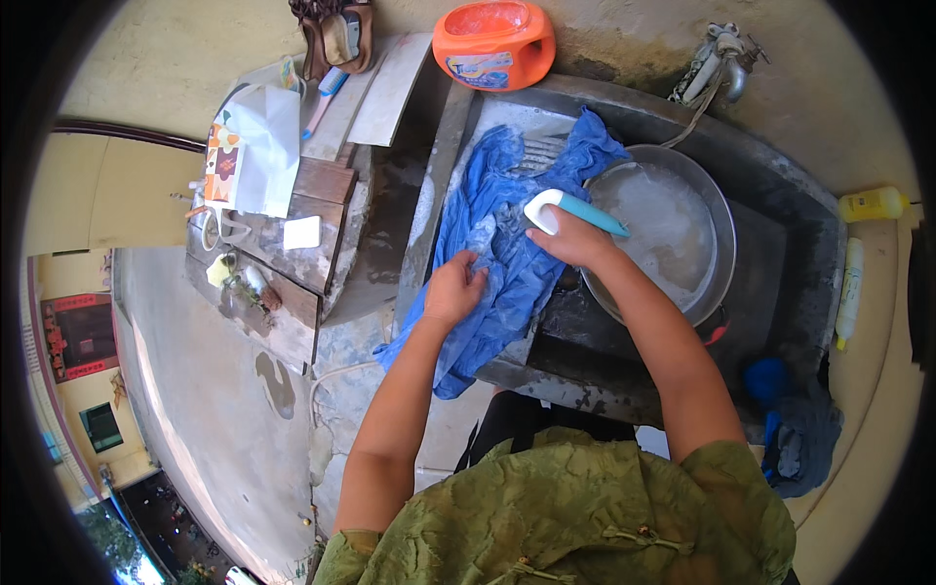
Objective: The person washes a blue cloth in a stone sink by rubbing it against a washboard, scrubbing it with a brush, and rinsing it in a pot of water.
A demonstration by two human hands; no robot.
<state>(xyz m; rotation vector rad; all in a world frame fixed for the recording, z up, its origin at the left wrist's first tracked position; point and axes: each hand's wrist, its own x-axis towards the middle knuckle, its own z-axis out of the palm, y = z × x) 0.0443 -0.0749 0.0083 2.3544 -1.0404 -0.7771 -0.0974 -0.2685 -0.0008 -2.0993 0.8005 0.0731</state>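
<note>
A wet blue garment is spread over a ridged washboard slab on the left side of a stone sink. Its lower end hangs over the sink's front edge. My left hand grips a fold of the garment, fingers bent into the fabric. In my right hand is a scrubbing brush with a white and teal handle, held over the cloth; its bristles are hidden. Close to that hand stands a metal basin of cloudy, soapy water.
Behind the sink stand an orange Tide container and a wall tap. Yellow and white bottles line the right side, above dark cloths. Left, a wooden board surface bears a paper bag and a pink-blue brush.
</note>
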